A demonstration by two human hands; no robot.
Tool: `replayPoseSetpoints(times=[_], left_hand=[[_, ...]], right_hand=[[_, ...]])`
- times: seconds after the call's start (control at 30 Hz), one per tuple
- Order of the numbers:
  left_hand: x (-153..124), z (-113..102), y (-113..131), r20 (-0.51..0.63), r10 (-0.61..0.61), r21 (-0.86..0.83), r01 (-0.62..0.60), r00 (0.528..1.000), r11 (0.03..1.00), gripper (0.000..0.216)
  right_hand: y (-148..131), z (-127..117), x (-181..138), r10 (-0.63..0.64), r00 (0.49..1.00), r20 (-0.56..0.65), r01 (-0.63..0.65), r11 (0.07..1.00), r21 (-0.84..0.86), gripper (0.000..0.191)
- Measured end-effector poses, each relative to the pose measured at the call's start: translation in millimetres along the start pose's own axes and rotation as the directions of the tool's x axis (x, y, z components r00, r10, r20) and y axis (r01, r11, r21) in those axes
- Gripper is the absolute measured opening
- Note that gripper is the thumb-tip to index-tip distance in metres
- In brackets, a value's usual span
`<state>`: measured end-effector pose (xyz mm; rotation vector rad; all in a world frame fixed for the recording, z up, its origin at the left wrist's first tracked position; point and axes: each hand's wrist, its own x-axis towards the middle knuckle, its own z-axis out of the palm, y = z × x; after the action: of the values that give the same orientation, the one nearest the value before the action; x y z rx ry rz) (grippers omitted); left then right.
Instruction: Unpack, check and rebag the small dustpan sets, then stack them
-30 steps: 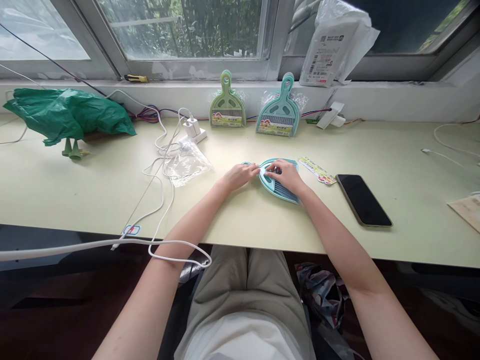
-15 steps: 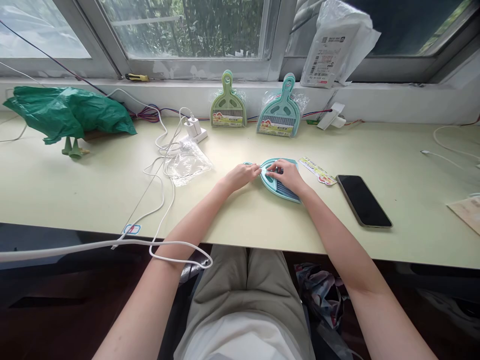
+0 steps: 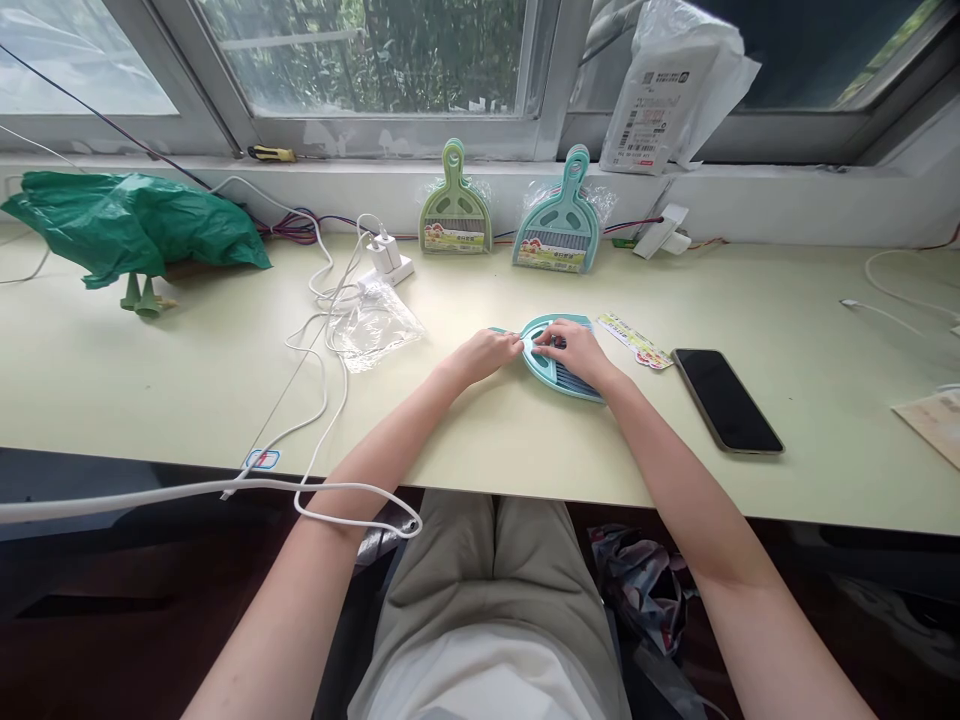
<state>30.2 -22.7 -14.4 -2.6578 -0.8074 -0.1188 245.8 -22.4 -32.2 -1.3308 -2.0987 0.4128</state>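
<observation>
A light-blue mini dustpan and brush set lies flat on the desk, its handle toward the left and grey bristles toward the right. My left hand is closed around the handle, most of which it hides. With bent fingers, my right hand pinches the middle of the set from above. What exactly sits between those fingertips is hard to see. Just right of it lies a printed label card.
A black phone lies at the right. Left are a clear plastic wrapper, white cables and a green bag. A green dustpan set and a blue dustpan set lean on the back wall.
Almost nothing differs. Both hands stay on the dustpan and brush set, with only a very slight shift of the fingers and the view.
</observation>
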Motion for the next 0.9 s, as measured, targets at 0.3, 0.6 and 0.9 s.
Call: replayPoseSetpoints(times=[0.3,0.6,0.9], left_hand=[[-1.5,3.9,-1.8,-0.013,-0.003,0.05,0.004,1.0,0.999,0.028],[-5.7,2.2,-13.1,-0.222,-0.03,0.04,0.04,0.975,0.998,0.028],[-9.2,2.5,-22.6,-0.409,-0.06,-0.158,-0.006,0.911,0.987,0.034]], right_hand=[[-5.3,-2.3,-2.7,0.007,1.0,0.013,-0.006,0.998,-0.068,0.021],[-14.6,-6.1,-3.2,-0.029,0.999,-0.015,0.028,0.998,-0.062,0.023],[-0.2,-17.5,-1.2,0.074,0.989,-0.13,-0.057,0.99,0.125,0.049]])
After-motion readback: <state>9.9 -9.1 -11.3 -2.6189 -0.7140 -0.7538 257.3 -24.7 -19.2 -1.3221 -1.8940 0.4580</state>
